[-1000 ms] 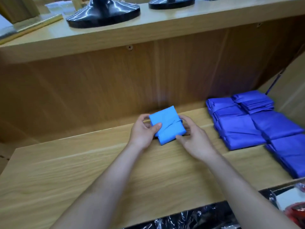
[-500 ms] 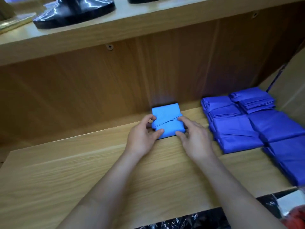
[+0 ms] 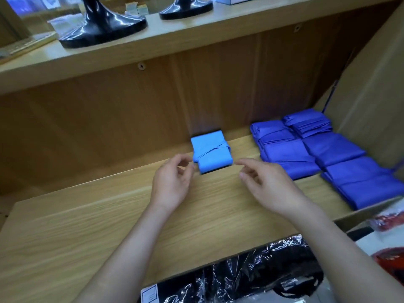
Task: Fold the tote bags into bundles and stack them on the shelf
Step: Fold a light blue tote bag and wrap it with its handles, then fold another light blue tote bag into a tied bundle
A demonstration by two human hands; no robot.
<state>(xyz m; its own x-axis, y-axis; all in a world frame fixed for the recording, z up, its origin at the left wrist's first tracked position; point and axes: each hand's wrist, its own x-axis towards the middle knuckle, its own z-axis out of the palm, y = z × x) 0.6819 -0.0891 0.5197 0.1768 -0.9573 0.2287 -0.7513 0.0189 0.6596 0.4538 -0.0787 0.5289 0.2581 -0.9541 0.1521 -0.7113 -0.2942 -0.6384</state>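
Empty left hand (image 3: 172,184), right hand (image 3: 269,189) flank bundle (image 3: 211,154), darker bundles (image 3: 306,154) rightward

bundle (image 3: 211,153): light blue | stacked bags (image 3: 306,149): deep blue | shelf (image 3: 109,215): pale wood grain | stands (image 3: 102,25): glossy black

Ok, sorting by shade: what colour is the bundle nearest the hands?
The bundle is light blue; head view.

Only 2 bare hands and 2 bare forearms of the person show. The left hand (image 3: 172,182), just left of the light-blue bundle (image 3: 211,155), and the right hand (image 3: 271,189), just right of it, have slim fingers. The left forearm (image 3: 131,248) and right forearm (image 3: 328,243) are bare from wrist to the view's lower edge.
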